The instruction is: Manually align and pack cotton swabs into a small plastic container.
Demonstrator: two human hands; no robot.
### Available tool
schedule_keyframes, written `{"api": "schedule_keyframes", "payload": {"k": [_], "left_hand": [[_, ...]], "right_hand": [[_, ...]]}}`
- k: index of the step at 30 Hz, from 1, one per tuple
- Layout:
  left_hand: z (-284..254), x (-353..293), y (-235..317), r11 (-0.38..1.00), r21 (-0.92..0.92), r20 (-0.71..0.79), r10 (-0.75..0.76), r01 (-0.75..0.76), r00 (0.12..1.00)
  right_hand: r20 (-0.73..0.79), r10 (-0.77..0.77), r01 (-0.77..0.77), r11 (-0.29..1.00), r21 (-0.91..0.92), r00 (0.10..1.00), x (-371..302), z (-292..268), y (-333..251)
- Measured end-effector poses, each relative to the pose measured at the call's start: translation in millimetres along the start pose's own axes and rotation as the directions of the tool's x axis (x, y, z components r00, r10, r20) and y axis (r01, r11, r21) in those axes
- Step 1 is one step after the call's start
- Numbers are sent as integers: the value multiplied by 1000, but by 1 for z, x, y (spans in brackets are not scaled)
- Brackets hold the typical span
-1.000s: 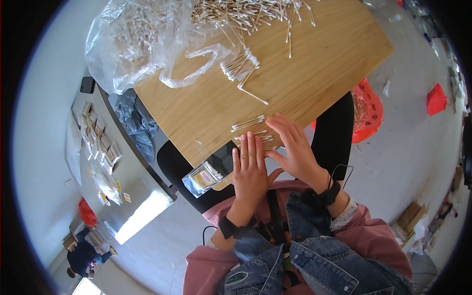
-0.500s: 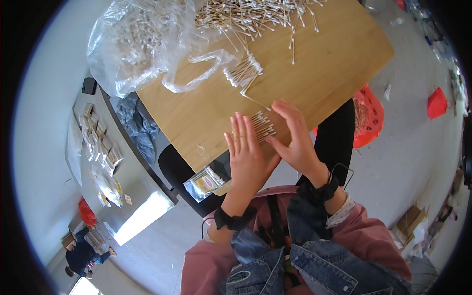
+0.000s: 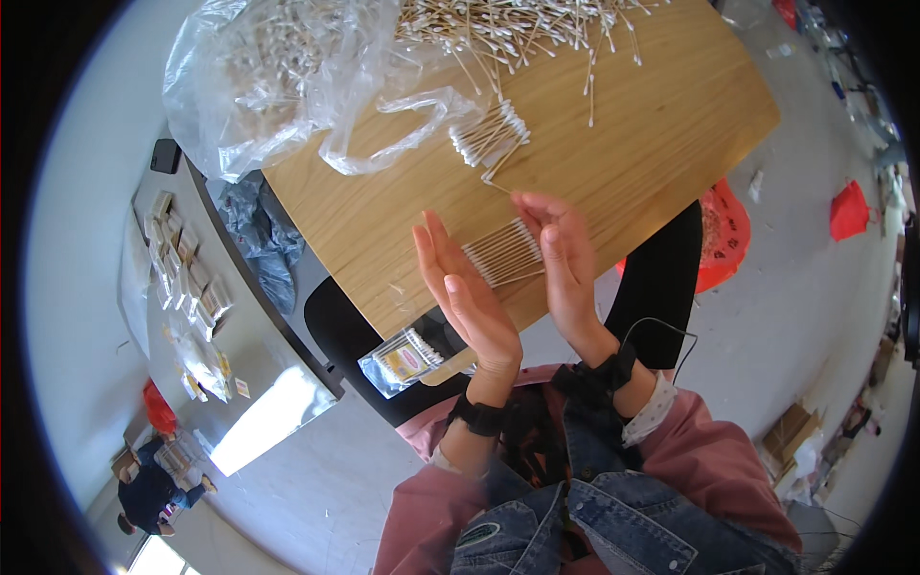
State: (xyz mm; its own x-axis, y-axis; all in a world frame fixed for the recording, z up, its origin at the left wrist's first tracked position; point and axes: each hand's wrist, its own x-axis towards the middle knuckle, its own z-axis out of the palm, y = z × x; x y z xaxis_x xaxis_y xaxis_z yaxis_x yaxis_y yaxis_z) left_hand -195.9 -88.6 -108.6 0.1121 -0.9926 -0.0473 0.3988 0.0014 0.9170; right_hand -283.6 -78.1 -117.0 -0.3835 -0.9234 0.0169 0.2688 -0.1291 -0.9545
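Note:
A row of cotton swabs (image 3: 504,253) lies side by side on the wooden table (image 3: 661,125), their white tips lined up at both ends. My left hand (image 3: 470,295) stands on edge at the left ends of the row, fingers stretched out. Against the right ends, my right hand (image 3: 567,266) is upright too, its fingers extended and slightly bent. Neither hand grips anything. Just beyond them is a small bunch of swabs (image 3: 491,134), with one or two lying askew at its near side. A big loose heap of swabs (image 3: 517,29) covers the far edge.
A clear plastic bag (image 3: 278,86) full of swabs sits at the far left. By the table's near left corner is a clear packet of swabs (image 3: 402,359). Packed boxes (image 3: 182,264) lie on a side table. A red bag (image 3: 724,235) stands beyond a black chair; another person (image 3: 153,489) is far left.
My left hand has turned from palm-down over the swabs to upright beside them. The right hand has straightened against the other side, and the row now lies in full view, more evenly lined up.

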Motion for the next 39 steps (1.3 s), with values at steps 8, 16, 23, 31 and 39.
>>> {"api": "schedule_keyframes", "payload": {"k": [8, 16, 23, 31, 39], "left_hand": [[-4, 1, 8, 1000, -6, -20, -21, 21, 1000], [-25, -4, 25, 708, 648, 346, 56, -282, 937], [-38, 5, 20, 383, 803, 511, -52, -456, 858], [-35, 2, 17, 285, 832, 507, -44, -476, 861], [-32, 20, 22, 433, 801, 466, -15, -414, 885]], "right_hand": [[6, 3, -3, 1000, 18, 1000, 0, -1, 3], [-32, -124, 81, 800, -595, 992, 24, -28, -20], [385, -172, 408, 592, -696, 907, 59, -25, -12], [514, -49, 412, 665, -623, 856, 57, -20, -21], [347, -76, 302, 686, -662, 935, 48, -27, -25]]}}
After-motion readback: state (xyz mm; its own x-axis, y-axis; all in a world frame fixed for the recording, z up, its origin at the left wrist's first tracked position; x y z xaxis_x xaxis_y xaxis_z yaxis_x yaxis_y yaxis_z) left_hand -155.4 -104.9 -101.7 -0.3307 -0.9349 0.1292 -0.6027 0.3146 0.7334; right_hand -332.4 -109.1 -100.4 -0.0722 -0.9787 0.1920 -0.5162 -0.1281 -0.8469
